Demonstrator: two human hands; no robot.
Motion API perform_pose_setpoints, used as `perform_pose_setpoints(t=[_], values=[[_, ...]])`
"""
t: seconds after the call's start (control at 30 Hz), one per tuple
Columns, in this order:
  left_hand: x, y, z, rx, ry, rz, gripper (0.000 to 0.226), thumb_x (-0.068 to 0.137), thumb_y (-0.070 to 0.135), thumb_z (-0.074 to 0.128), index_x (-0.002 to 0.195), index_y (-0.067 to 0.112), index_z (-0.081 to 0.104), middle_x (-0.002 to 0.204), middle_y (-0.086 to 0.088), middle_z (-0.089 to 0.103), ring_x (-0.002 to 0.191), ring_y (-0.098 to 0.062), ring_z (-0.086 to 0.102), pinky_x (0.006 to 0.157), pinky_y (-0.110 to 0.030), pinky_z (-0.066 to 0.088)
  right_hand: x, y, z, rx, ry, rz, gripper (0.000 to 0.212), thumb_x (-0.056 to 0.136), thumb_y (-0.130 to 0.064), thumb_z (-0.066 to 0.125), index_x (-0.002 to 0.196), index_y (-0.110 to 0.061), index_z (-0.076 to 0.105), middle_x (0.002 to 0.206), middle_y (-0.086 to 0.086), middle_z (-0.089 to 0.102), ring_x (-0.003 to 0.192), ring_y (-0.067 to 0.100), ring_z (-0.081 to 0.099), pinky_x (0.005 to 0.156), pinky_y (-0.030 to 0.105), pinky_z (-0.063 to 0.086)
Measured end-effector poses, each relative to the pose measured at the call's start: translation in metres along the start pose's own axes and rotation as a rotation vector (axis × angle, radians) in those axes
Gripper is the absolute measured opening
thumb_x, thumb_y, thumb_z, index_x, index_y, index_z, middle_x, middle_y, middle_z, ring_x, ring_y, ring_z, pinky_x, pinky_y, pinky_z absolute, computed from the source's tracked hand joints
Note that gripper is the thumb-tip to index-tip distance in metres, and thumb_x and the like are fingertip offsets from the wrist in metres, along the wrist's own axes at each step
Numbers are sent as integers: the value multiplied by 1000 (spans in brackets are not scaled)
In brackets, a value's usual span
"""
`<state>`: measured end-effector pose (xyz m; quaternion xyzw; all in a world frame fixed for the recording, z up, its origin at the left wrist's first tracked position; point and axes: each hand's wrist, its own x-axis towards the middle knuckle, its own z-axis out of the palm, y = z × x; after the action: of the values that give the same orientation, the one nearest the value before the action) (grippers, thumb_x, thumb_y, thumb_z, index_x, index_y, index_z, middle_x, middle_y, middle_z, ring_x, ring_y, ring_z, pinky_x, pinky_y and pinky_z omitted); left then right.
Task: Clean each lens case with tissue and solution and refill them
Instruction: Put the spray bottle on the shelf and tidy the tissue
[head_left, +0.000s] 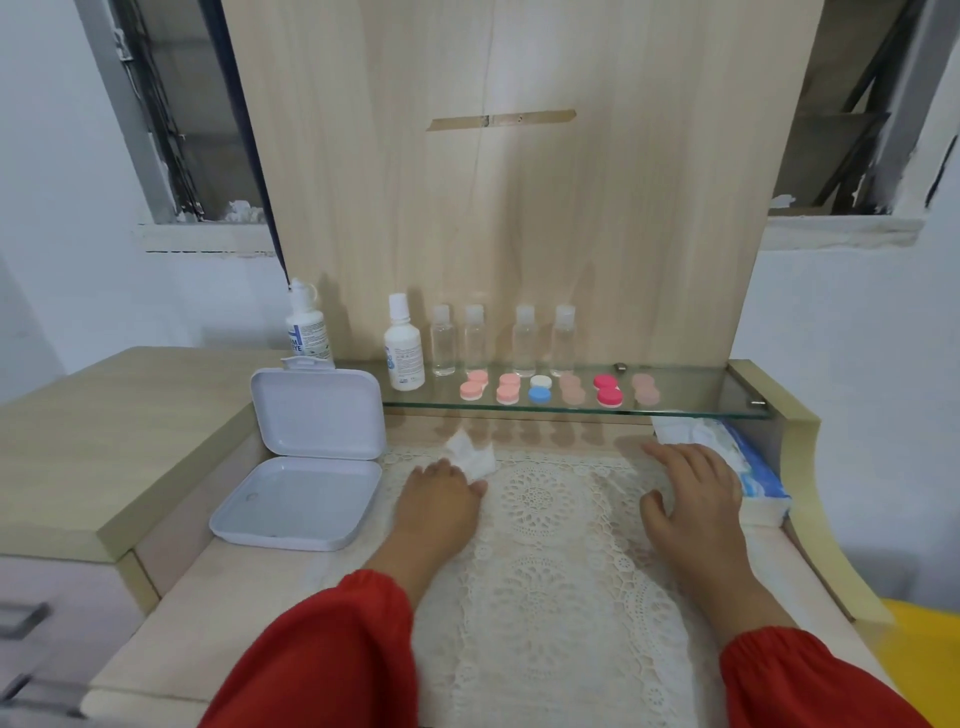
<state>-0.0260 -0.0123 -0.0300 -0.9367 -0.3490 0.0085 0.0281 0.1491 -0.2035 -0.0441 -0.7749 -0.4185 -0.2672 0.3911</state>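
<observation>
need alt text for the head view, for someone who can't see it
A person's left hand holds a crumpled tissue on a lace mat, and the right hand rests by a tissue pack. Six lens cases and several bottles line a glass shelf behind; an open white box sits left.

Soft, even indoor light, faint shadows, slight overall blur, wide-angle bending at edges.

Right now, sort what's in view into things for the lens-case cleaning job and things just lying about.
For the job: lens cases, tissue in the left hand, tissue pack, solution bottles.
Lying about: open white box, lace mat, clear bottles.
</observation>
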Motion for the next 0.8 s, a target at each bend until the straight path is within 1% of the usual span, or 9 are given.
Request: perform_pose_setpoints(t=[0.1,0.2,0.27,0.33,0.43,0.53,0.63,0.7,0.8], values=[[0,31,-2,-107,10,152,47,104,35,21,143,12,34,151,-18,30,138,-31,30,114,-44,24,-1,0,0,9,1,-1,53,66,-7,52,117,-12,63,108,3,61,111,19,42,100,21,18],[-24,54,-9,-205,-54,361,54,104,45,21,149,18,27,160,-6,13,147,-21,13,119,-37,8,0,3,0,6,0,12,50,71,-15,47,118,-14,63,108,3,61,112,20,43,101,24,21],[-41,51,-10,-248,-50,485,51,102,48,29,143,18,41,159,-1,20,145,-18,21,117,-32,11,0,4,1,7,-6,13,50,73,-25,41,117,-15,62,108,2,61,113,20,43,101,27,23],[-54,35,-8,-281,-11,578,45,98,52,37,122,20,59,152,6,36,135,-15,37,115,-30,24,0,5,2,12,-12,10,49,75,-30,41,117,-16,62,108,1,61,112,20,44,100,27,23],[-58,1,-1,-218,47,451,53,91,62,36,108,23,67,129,8,60,114,-14,56,94,-34,45,0,4,2,18,-29,9,45,78,-33,45,117,-16,62,109,0,60,114,20,44,100,28,22],[-53,-23,-4,-120,132,117,40,95,46,37,99,15,63,102,-2,67,93,-20,60,73,-30,43,0,3,2,19,-52,25,42,79,-27,53,118,-16,62,110,1,60,115,22,44,101,40,29],[-52,-20,0,-127,245,27,26,99,20,40,122,19,52,107,-2,64,98,-20,60,73,-27,38,0,2,1,16,-74,33,41,79,-23,57,119,-17,62,111,1,60,115,22,44,101,43,30],[-59,-3,9,-265,273,188,38,99,19,41,136,24,49,125,1,62,114,-17,57,91,-25,40,0,2,1,13,-94,38,39,81,-21,59,120,-18,61,112,2,59,116,24,44,101,44,31],[-67,22,20,-351,234,677,51,87,5,41,132,20,59,135,-1,58,125,-15,53,103,-25,41,0,2,0,12,-95,49,41,79,-24,55,119,-17,61,110,2,59,115,24,45,100,44,32]])
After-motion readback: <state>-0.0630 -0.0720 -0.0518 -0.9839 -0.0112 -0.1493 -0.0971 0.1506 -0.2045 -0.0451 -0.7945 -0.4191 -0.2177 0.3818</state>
